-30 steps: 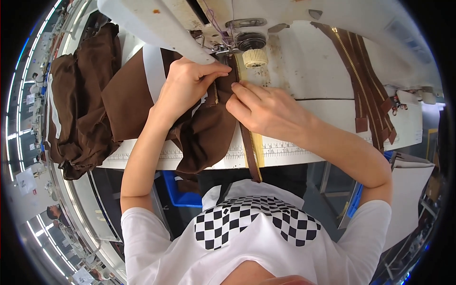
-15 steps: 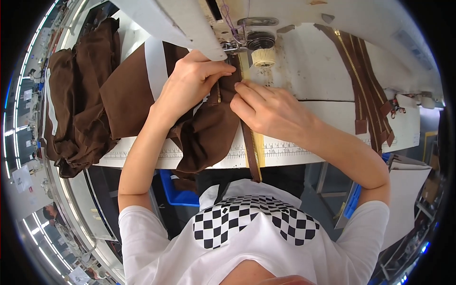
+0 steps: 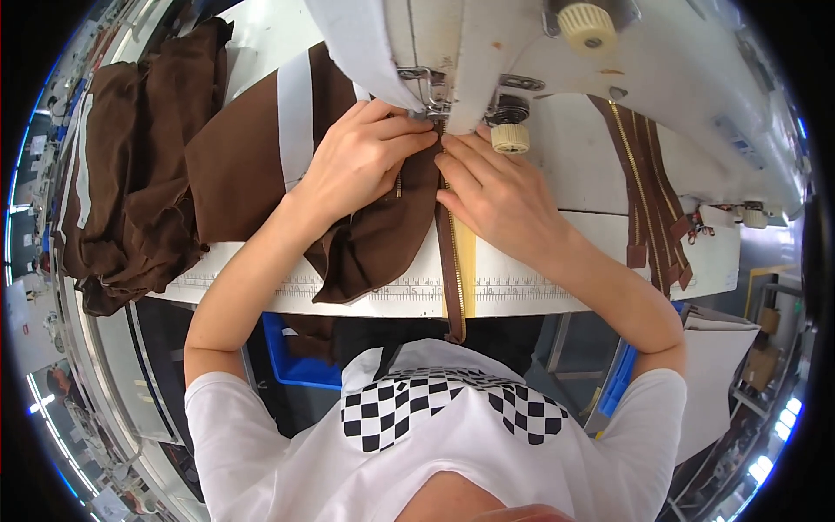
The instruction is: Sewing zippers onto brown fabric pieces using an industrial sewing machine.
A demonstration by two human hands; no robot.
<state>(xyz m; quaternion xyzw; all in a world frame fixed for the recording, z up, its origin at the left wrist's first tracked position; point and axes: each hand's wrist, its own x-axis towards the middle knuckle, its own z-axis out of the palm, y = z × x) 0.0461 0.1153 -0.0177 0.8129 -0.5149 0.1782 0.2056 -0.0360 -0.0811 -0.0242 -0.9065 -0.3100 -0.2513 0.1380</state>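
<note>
A brown fabric piece lies under the sewing machine's presser foot, folded and bunched toward the table's front. Along its right edge runs a brown zipper with brass-coloured teeth, its tail hanging over the table edge. My left hand is closed in a pinch on the fabric, fingertips just in front of the foot. Across the zipper, my right hand rests its slightly spread fingers on the zipper's right side, thumb nearer me. The needle point cannot be made out.
Rumpled brown fabric with white strips is heaped at the left. Several loose zippers lie at the right. A printed ruler and a yellow strip mark the table front. A blue bin sits below; the machine head overhangs.
The view has shifted, showing more of the machine head. My right hand's fingers have moved forward beside the foot and stretched out more. My left hand keeps its pinch close to the foot.
</note>
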